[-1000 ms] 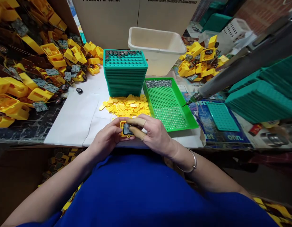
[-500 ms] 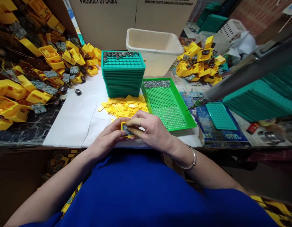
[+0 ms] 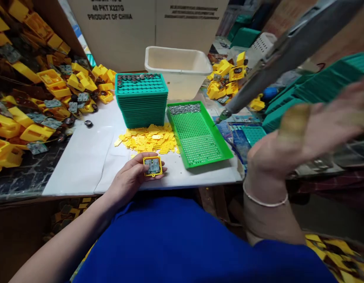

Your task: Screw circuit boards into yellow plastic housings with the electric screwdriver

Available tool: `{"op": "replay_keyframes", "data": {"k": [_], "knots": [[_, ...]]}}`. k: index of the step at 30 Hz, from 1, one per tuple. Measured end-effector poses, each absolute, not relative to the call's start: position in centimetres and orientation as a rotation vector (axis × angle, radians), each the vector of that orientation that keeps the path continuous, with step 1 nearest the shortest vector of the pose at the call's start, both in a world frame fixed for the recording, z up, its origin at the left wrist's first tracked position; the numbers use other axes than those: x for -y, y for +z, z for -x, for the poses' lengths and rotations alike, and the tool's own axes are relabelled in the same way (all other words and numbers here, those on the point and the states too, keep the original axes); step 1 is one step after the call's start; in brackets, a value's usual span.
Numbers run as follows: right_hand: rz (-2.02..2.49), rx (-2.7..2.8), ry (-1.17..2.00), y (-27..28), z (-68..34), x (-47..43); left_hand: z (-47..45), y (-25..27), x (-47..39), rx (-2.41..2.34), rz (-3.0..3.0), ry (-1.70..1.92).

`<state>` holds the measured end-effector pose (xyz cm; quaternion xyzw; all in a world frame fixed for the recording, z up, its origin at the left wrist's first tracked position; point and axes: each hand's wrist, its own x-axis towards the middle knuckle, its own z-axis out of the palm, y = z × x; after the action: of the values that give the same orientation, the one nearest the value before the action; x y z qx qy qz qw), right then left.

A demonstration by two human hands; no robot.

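My left hand (image 3: 134, 173) is closed on a small square yellow plastic casing (image 3: 161, 165), gripping it by its left side with the fingers underneath. Grey parts fill the inside of the casing, which faces up. At the right, my right hand (image 3: 299, 135) is raised off the table and blurred by motion. Its thumb, with a tan finger cover, stands apart from the fingers, and nothing shows in it. Closest to that hand is a grey powered screwdriver (image 3: 267, 72), slanting down with its bit over the edge of a green tray (image 3: 211, 137).
Small yellow pieces (image 3: 146, 139) lie heaped before a stack of teal trays (image 3: 142, 106), with round dark parts on top. Screws (image 3: 184, 109) fill the green tray's far end. Behind stands a white bin (image 3: 182, 84). Yellow casings with wires (image 3: 52, 90) are piled at left.
My right hand has left the casing and swung up to the right. My left hand keeps the casing, now fully visible. The view has shifted, and the screwdriver appears higher and further left.
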<state>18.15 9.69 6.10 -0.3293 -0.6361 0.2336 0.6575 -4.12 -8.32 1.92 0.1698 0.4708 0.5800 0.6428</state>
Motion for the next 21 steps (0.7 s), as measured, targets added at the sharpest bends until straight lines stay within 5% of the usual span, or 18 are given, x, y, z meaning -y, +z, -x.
{"op": "replay_keyframes", "data": {"k": [2, 6, 12, 21], "knots": [[0.617, 1.460, 0.480, 6.3, -18.9, -13.3, 3.7, 2.0, 7.9, -1.078, -0.380, 1.280], [0.521, 1.633, 0.911, 6.3, -18.4, -18.3, 2.6, 1.6, 6.6, -1.082, -0.381, 1.182], [0.370, 1.626, 1.186, 6.6, -16.0, -17.5, 1.5, 0.9, 5.0, -1.054, -0.413, 1.131], [0.580, 1.576, 1.157, 4.2, -11.3, -13.9, 1.2, 1.4, 5.0, -1.105, -0.413, 1.133]]}}
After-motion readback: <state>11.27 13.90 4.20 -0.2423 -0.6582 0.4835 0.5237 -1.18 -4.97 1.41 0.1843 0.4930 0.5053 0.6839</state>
